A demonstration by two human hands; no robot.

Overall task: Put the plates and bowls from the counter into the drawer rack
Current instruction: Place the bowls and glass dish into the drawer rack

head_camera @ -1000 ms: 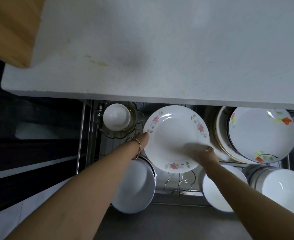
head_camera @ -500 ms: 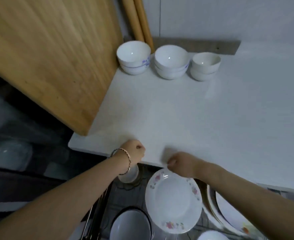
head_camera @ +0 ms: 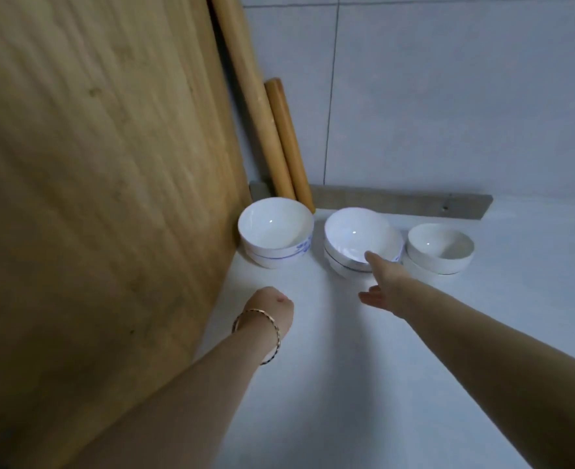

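Note:
Three small stacks of white bowls stand at the back of the white counter (head_camera: 397,350): a left stack (head_camera: 275,236) with a blue pattern, a middle stack (head_camera: 360,240) and a right stack (head_camera: 440,248). My right hand (head_camera: 379,282) is open, its fingers stretched out and touching the front rim of the middle stack. My left hand (head_camera: 272,308), with a bracelet on the wrist, is curled into a loose fist over the counter in front of the left stack and holds nothing. The drawer rack is out of view.
A large wooden board (head_camera: 103,198) leans upright along the left edge of the counter. Two wooden rolling pins (head_camera: 272,130) lean in the corner behind the left stack. A grey strip (head_camera: 397,201) runs along the foot of the tiled wall.
Both hands let go of the flowered plate in the drawer rack and rose to the counter. The view swung up from the drawer. My right hand has reached the middle bowl stack.

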